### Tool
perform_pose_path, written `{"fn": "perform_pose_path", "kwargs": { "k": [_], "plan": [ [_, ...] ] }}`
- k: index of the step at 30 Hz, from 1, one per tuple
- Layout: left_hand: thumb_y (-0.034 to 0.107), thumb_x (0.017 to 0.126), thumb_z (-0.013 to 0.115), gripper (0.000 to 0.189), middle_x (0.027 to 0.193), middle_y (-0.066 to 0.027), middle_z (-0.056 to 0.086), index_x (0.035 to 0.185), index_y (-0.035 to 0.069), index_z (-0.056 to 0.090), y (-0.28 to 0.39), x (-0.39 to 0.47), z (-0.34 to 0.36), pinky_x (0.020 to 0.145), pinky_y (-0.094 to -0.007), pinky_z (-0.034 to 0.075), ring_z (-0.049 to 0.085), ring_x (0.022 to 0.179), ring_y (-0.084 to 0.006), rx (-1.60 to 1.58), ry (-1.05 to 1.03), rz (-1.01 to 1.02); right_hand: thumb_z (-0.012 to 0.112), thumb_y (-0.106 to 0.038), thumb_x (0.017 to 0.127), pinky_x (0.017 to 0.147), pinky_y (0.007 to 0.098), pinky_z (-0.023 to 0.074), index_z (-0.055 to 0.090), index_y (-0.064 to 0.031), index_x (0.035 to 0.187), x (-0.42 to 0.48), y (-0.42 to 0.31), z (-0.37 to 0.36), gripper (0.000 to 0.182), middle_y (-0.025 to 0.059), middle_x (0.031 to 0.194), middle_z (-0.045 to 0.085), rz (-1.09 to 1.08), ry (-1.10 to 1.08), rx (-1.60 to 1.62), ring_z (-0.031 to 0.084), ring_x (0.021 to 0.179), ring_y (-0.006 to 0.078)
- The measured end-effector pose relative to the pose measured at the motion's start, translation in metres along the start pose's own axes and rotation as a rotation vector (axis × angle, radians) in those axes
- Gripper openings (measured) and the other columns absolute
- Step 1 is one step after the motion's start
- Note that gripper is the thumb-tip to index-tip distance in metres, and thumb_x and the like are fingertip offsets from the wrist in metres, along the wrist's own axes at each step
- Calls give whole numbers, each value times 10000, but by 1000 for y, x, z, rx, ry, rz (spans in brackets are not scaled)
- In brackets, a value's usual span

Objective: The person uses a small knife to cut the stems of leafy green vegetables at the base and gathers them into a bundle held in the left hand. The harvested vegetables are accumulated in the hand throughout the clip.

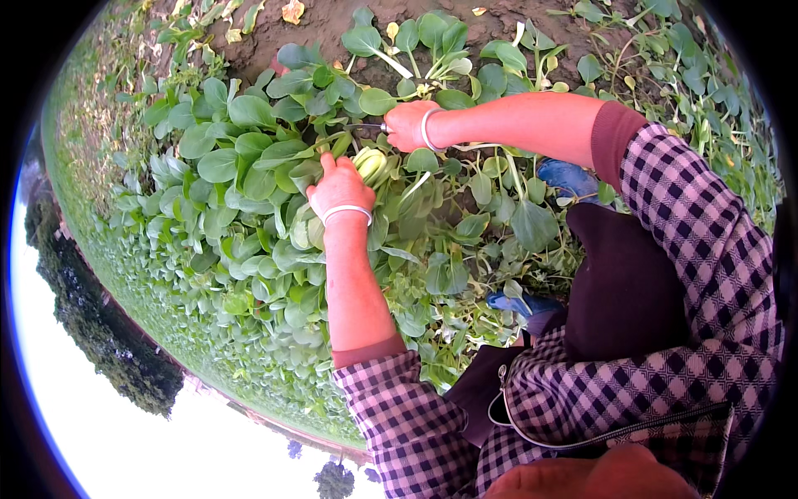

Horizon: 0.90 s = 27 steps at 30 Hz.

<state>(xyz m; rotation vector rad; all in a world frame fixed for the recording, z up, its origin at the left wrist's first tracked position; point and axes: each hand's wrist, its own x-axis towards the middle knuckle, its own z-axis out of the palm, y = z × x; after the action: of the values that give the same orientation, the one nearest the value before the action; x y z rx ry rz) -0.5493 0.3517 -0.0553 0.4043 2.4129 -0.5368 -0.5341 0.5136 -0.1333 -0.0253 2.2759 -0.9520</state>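
Note:
My left hand (341,186), with a white bangle at the wrist, is among broad-leaved greens like pak choi. It is closed around leafy greens (370,164) whose pale green stalks show beside the thumb side; its fingertips reach to the stems of a standing plant (250,150). Just above and right in the view, my right hand (410,126), also with a bangle, grips a small knife. The knife's thin metal blade (364,126) points left towards the plant stems, close to my left hand's fingertips. Its handle is mostly hidden in my fist, and the blade tip is hard to make out among the leaves.
Dense rows of greens (249,312) spread to the left and below. Bare brown soil (336,19) shows at the top, with yellowed leaves (292,11). My blue shoes (568,178) stand among scattered plants at the right. Trees (93,312) line the far edge.

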Motion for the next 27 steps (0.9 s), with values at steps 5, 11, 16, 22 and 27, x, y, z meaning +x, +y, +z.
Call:
{"fn": "perform_pose_path", "kwargs": {
  "k": [5, 11, 16, 22, 27],
  "plan": [
    [108, 729, 614, 416, 1421, -58, 429, 1145, 101, 595, -4, -8, 3, 903, -481, 448, 633, 1030, -289, -108, -23, -37, 577, -271, 810, 791, 450, 516, 676, -11, 881, 5, -3, -2, 287, 191, 882, 679, 0, -69, 2, 658, 861, 364],
    [97, 731, 602, 477, 1378, -59, 463, 1207, 122, 583, -6, -12, 14, 906, -464, 448, 599, 1088, -286, -197, 34, -49, 555, -225, 796, 788, 432, 523, 689, 11, 961, 25, -12, 2, 318, 213, 938, 683, 33, -164, 16, 668, 889, 355],
    [118, 714, 654, 395, 1289, -56, 492, 1104, 97, 588, -4, -14, 23, 867, -471, 457, 646, 954, -278, -159, 105, -8, 567, -174, 766, 759, 424, 536, 692, 23, 1008, 27, -30, 1, 336, 192, 999, 689, 21, -186, -86, 677, 903, 337],
    [122, 710, 661, 377, 1273, -62, 500, 1079, 98, 591, 0, -19, 26, 853, -463, 459, 648, 933, -277, -154, 66, -44, 583, -187, 777, 798, 414, 531, 669, 16, 1076, 16, -25, -4, 371, 187, 1061, 677, 20, -316, -135, 663, 958, 330],
    [102, 681, 672, 452, 1313, -81, 490, 1125, 90, 585, -6, -44, 34, 826, -435, 456, 633, 953, -272, -236, 288, -34, 645, -252, 792, 753, 416, 521, 673, 16, 996, -13, 10, 2, 338, 207, 925, 677, -38, -129, 12, 666, 857, 336]
  ]
}}
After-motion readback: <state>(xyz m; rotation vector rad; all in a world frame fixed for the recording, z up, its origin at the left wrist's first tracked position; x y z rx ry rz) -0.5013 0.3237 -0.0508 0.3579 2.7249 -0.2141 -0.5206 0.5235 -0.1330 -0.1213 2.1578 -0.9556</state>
